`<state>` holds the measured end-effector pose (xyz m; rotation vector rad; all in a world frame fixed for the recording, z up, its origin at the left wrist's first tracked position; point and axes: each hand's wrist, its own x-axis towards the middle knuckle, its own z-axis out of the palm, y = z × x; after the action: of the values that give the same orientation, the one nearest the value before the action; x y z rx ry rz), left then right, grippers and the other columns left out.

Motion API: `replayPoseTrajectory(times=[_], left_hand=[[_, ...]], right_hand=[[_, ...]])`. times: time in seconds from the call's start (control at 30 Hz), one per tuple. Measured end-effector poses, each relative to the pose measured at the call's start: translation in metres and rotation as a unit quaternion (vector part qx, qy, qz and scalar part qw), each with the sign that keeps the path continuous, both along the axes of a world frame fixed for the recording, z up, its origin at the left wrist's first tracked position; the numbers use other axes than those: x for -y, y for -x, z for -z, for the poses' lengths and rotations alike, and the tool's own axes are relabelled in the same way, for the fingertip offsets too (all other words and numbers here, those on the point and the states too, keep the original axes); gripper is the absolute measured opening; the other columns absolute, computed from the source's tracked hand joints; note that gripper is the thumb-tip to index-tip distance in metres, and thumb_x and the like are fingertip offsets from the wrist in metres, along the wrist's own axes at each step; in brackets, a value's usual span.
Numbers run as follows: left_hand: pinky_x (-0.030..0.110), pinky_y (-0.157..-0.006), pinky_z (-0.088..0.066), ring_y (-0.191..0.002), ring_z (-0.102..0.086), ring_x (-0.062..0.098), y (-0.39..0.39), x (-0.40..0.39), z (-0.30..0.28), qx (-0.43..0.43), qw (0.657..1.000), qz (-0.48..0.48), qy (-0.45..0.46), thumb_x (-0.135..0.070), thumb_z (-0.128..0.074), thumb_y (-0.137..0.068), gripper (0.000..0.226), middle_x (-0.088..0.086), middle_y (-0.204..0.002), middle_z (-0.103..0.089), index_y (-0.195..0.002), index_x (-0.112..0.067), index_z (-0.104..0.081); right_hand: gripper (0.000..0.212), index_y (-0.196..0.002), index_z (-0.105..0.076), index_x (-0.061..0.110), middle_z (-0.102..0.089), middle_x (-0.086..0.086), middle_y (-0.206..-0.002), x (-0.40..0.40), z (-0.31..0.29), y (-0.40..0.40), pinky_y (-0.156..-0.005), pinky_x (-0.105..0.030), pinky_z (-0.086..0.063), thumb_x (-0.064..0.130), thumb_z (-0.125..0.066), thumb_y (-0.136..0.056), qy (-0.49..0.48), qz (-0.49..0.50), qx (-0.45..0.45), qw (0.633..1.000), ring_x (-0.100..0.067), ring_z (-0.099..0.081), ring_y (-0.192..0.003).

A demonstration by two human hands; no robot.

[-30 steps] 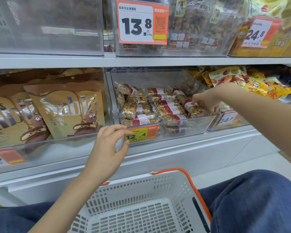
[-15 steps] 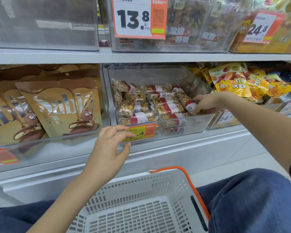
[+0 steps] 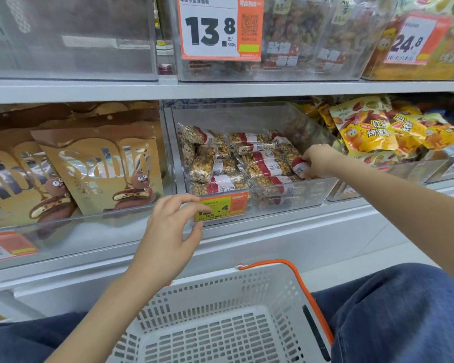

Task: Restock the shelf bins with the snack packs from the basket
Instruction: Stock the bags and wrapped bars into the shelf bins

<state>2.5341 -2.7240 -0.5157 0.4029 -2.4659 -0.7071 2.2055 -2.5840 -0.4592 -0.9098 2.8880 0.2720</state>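
White shelf boards (image 3: pixel 220 90); pale floor (image 3: pixel 372 247) lower right.

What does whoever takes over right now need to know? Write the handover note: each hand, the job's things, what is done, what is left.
Right hand: inside the clear bin, grip on one red-banded nut bar pack at the bin's right front corner, among the packs already lying there.
Left hand: holds nothing; fingers spread in front of the orange price tag on the bin's front wall. Whether it touches the tag cannot be told.
Basket: on the lap below the shelf; the part in view is empty.
Done: the bin holds rows of packs.
Left: settle this pack, release it, check the unseen part of the basket.
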Motion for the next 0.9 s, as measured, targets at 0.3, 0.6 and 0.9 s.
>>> replayPoseTrajectory(times=[0.3,0.6,0.9], left_hand=[[0.03,-0.094,-0.029,-0.114,-0.037,0.012,0.002,0.004,-0.001,0.001,1.0,-0.007,0.024,-0.008,-0.062,-0.087,0.024,-0.008,-0.117,-0.051,-0.107,-0.021,-0.065],[0.032,-0.095,-0.033,-0.114,-0.039,0.013,-0.002,0.01,0.004,-0.009,1.0,-0.01,0.019,-0.017,-0.056,-0.087,0.021,-0.007,-0.116,-0.052,-0.106,-0.022,-0.064],[0.032,-0.094,-0.035,-0.113,-0.038,0.012,-0.001,0.007,0.002,-0.008,1.0,-0.002,0.022,-0.02,-0.053,-0.084,0.024,-0.008,-0.114,-0.052,-0.105,-0.02,-0.064]], right_hand=[[0.067,-0.141,-0.034,0.031,-0.04,-0.003,-0.143,0.092,-0.009,-0.104,-0.1,-0.032,-0.039,0.039,-0.068,-0.084,0.201,-0.295,0.178,0.917,-0.02,-0.045,-0.124],[0.104,-0.151,0.006,0.036,-0.001,-0.019,-0.158,0.165,-0.005,-0.128,-0.073,-0.033,-0.051,0.046,-0.068,-0.078,0.049,-0.22,0.095,0.97,-0.034,-0.061,-0.1],[0.06,-0.142,-0.032,0.038,-0.06,-0.007,-0.124,0.171,-0.007,-0.112,-0.072,-0.03,-0.049,0.045,-0.053,-0.087,0.15,-0.251,0.011,0.956,-0.027,-0.06,-0.099]])
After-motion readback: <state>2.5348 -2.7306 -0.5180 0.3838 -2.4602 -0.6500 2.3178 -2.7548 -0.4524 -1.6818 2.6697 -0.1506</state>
